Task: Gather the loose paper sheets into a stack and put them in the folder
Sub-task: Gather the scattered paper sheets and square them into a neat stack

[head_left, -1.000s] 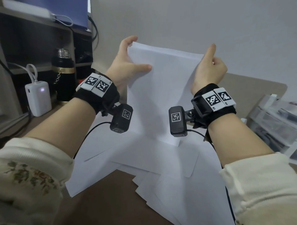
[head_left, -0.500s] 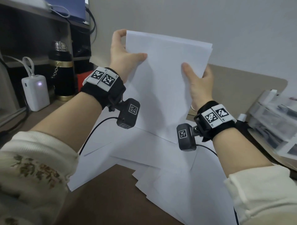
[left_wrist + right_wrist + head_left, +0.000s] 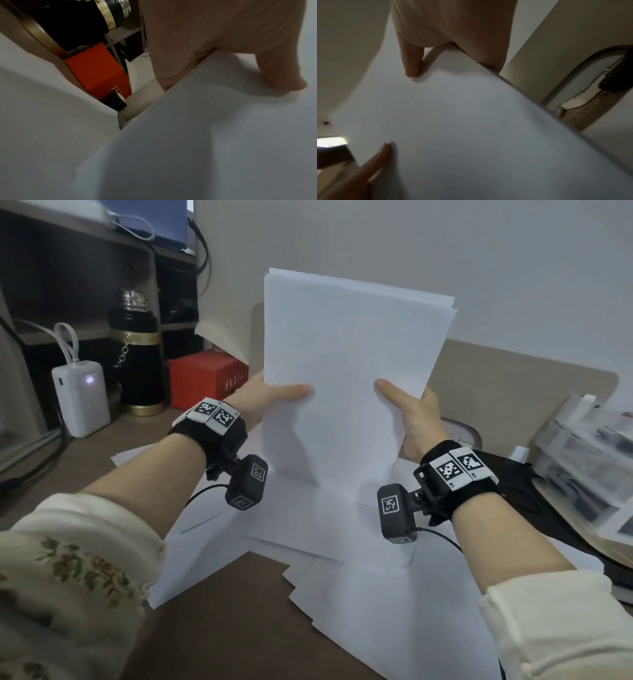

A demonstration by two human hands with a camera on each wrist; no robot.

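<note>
**Both hands hold a paper stack upright over scattered sheets**

Head view: the left hand [image 3: 263, 398] grips the left edge of a stack of white sheets [image 3: 346, 364], thumb flat on the near face, its fingers hidden behind the paper. The right hand [image 3: 416, 412] grips the right edge the same way, thumb pointing inward, fingers out of sight behind. The stack stands upright between the two hands, its lower edge resting on loose sheets [image 3: 342, 587] that lie fanned and overlapping below both wrists on the brown surface [image 3: 222, 621]. The stack's top edges are slightly uneven, several thin layers showing at the upper right corner. Beyond the left hand stand a matte red box [image 3: 205, 378], a glossy black flask with a gold band [image 3: 138, 350] and a white rounded power bank [image 3: 80, 398]. Past the right hand, clear plastic drawers [image 3: 589, 467] are blurred and cut off by the frame. No folder can be made out with certainty.

Left wrist view: blurred. The palm [image 3: 197, 33] and thumb clamp the paper's edge [image 3: 205, 121]; the other fingers are hidden. The red box [image 3: 96, 69] shows past the hand.

Right wrist view: also soft. The thumb presses the smooth white face [image 3: 471, 121], the palm [image 3: 453, 20] closing over the edge. The left hand's thumb [image 3: 376, 159] lies on the same face at lower left.
</note>
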